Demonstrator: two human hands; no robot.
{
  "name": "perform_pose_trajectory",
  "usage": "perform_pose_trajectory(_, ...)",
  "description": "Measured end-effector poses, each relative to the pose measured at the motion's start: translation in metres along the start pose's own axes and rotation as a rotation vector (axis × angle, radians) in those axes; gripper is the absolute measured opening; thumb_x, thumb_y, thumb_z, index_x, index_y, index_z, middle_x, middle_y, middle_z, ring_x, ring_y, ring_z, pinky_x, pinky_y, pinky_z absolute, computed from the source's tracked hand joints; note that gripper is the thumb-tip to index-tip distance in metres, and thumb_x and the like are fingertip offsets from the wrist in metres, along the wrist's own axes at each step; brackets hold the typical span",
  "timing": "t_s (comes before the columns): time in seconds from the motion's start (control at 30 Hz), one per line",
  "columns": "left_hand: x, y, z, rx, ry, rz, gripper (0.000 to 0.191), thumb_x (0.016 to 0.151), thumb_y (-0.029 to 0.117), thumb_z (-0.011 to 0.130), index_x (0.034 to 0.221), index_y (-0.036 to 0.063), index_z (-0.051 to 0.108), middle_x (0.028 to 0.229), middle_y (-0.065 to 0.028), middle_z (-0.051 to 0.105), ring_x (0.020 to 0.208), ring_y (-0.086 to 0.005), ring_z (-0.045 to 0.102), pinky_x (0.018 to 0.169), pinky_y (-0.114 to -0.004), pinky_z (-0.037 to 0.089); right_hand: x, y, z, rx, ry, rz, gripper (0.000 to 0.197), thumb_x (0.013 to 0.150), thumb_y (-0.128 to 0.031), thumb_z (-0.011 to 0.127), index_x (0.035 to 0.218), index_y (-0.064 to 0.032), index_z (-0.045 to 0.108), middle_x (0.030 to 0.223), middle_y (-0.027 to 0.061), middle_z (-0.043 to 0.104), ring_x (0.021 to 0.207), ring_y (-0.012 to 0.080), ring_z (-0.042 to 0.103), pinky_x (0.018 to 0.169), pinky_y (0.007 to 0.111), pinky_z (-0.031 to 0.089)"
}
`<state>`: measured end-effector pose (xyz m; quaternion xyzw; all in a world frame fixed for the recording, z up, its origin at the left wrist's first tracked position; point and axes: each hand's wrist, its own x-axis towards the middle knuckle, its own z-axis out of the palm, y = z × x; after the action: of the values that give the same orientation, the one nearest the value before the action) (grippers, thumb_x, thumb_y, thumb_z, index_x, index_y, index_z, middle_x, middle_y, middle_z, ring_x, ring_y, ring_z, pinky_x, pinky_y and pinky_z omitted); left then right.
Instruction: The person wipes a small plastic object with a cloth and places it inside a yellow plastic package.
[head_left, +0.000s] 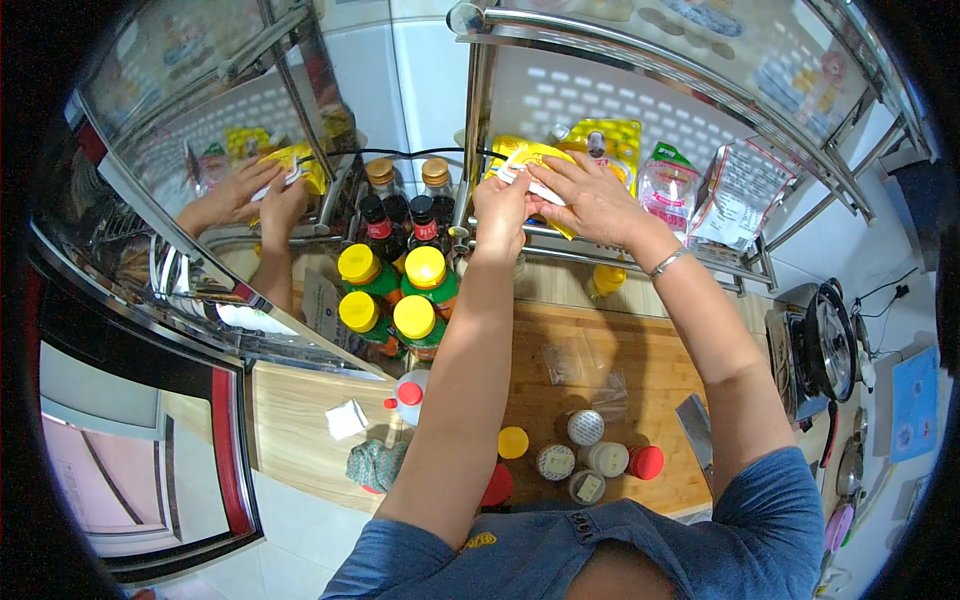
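Note:
A yellow plastic packet (512, 147) is on the lower shelf of a metal rack, with a narrow white strip, apparently a sealing clip (546, 193), across it. My left hand (502, 206) pinches the packet and the near end of the strip between thumb and fingers. Over the packet's right side lies my right hand (589, 191), its fingers on the strip and its thumb below. Parts of the packet are hidden under both hands. Just behind them stands a yellow spouted pouch (626, 139). To the right are a clear packet with a green top (667, 184) and a silver printed packet (739, 195).
Several yellow-capped green bottles (415, 316) and dark sauce bottles (381, 238) stand left of my left forearm. Below are a wooden board (652, 360), several jars (585, 427) and a knife blade (694, 431). A lidded pan (831, 349) is at right. A black cable (420, 152) crosses behind the bottles.

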<state>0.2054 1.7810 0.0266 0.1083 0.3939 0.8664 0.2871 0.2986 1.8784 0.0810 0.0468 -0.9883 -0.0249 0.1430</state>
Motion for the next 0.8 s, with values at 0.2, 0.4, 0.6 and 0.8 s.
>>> perform_pose_trajectory(0.2,-0.003,0.002,0.0,0.028,-0.003,0.002,0.014,0.083,0.008,0.046,0.085,-0.0053,0.049,0.076,-0.0115,0.056,0.059,-0.015,0.055,0.05,-0.024,0.047,0.003,0.006,0.0,0.137,0.08,0.06,0.049,0.077,-0.044,0.048,0.114,-0.0118,0.048,0.116,0.0118,0.045,0.108,0.0291,0.038,0.088,0.04,0.033)
perform_pose_trajectory(0.4,-0.003,0.004,-0.002,0.061,-0.068,-0.047,0.021,0.087,0.01,0.032,0.093,-0.0067,0.043,0.081,-0.0153,0.054,0.068,-0.0201,0.057,0.062,-0.029,0.051,0.014,0.018,0.013,0.616,0.073,0.249,0.038,0.079,-0.032,0.049,0.104,-0.0043,0.052,0.096,0.0132,0.056,0.086,0.0223,0.052,0.076,0.031,0.04)
perform_pose_trajectory(0.6,-0.008,0.009,0.002,-0.003,-0.042,-0.039,0.019,0.082,0.003,0.031,0.093,-0.0087,0.041,0.083,-0.0187,0.054,0.072,-0.0247,0.058,0.065,-0.032,0.052,0.031,0.039,0.009,0.714,0.198,0.468,0.036,0.083,-0.028,0.041,0.091,0.005,0.054,0.078,0.0175,0.058,0.072,0.0226,0.053,0.068,0.03,0.041)
perform_pose_trajectory(0.8,-0.013,0.011,0.007,0.037,0.029,-0.031,0.021,0.08,0.003,0.032,0.094,-0.0112,0.041,0.088,-0.0207,0.054,0.076,-0.0261,0.059,0.063,-0.031,0.052,0.041,0.04,0.004,0.746,0.371,0.436,0.036,0.084,-0.025,0.043,0.1,0.0052,0.051,0.091,0.0132,0.058,0.082,0.0175,0.053,0.074,0.027,0.041)
